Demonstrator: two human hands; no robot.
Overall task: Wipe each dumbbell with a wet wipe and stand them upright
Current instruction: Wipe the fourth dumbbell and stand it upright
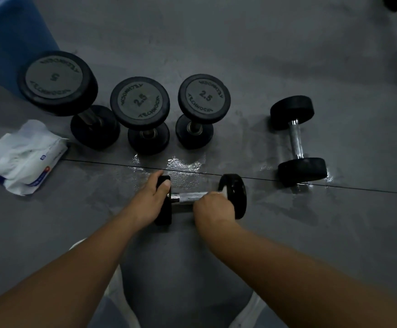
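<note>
1. Working dumbbell (236,197): it lay on its side on the grey floor (240,55), handle (188,196) running from left to right between my 2 hands.

2. Left hand (156,197): it gripped the left head of the dumbbell, thumb hooked over the top edge and fingers curled over the rim.

3. Right hand (213,205): it was closed round the right end of the handle, just beside the right head. A white corner of the wet wipe (223,190) showed between my fingers and that head, pressed against the metal. The rest of the wipe was hidden under my fingers.

4. Upright units: 3 dumbbells stood on end in a row beyond my hands. The 5 dumbbell (53,78) stood beyond and well left of my left hand. The left 2.5 dumbbell (139,100) stood straight beyond my left hand. The right 2.5 dumbbell (204,97) stood beyond my right hand.

5. Second lying dumbbell (297,140): it lay on its side beyond and to the right of my right hand, apart from the row, handle pointing away from me.

6. Wipe pack (20,157): a white pack with loose wipes bunched at its top lay far left of my left hand, near the 5 dumbbell.

7. Floor condition: wet patches (181,163) shone just beyond my hands along a seam.
</note>
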